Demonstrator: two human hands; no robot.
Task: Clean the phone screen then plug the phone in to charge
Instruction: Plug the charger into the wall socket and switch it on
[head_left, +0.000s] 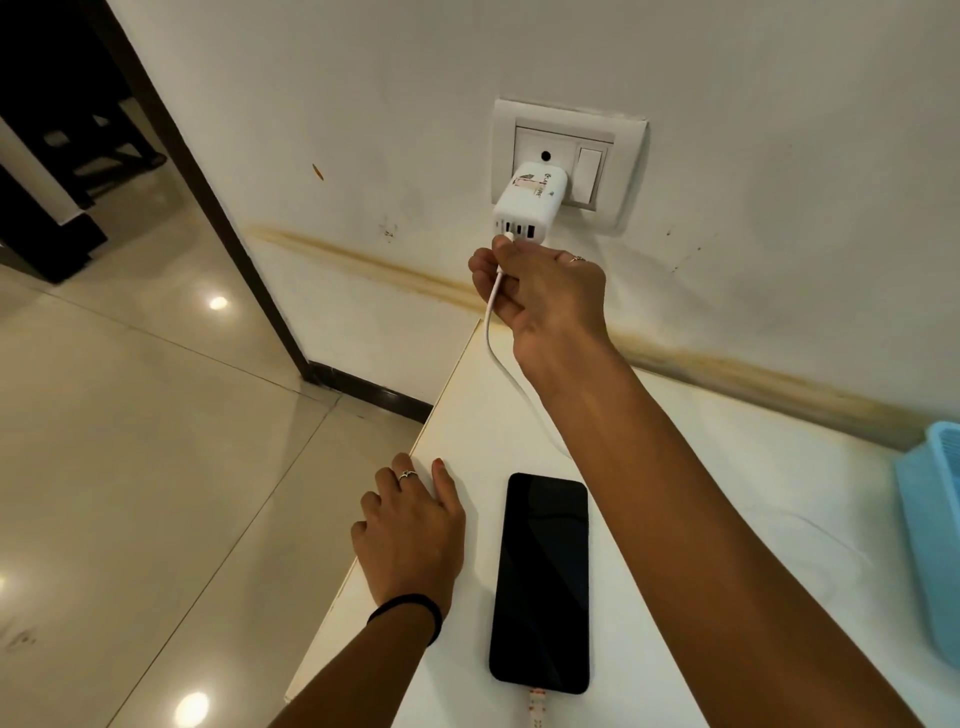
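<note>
A black phone (540, 582), screen dark and glossy, lies flat on the white table (701, 467) at lower centre with a cable plugged into its near end, while the right hand (545, 296) pinches a white cable (491, 332) end at the wall charger (524, 205) in upper centre and the left hand (410, 530) rests with fingers spread on the table edge.

The phone (540, 582) is black with a dark, blank screen. The charger (527, 205), its cable (491, 317), the socket plate (569, 161) and the table (701, 467) are white. The wall (363, 104) is off-white with a yellowish-brown streak (374, 265). The basket (932, 540) is light blue, the wristband (410, 613) black, the floor (130, 415) glossy beige.
</note>
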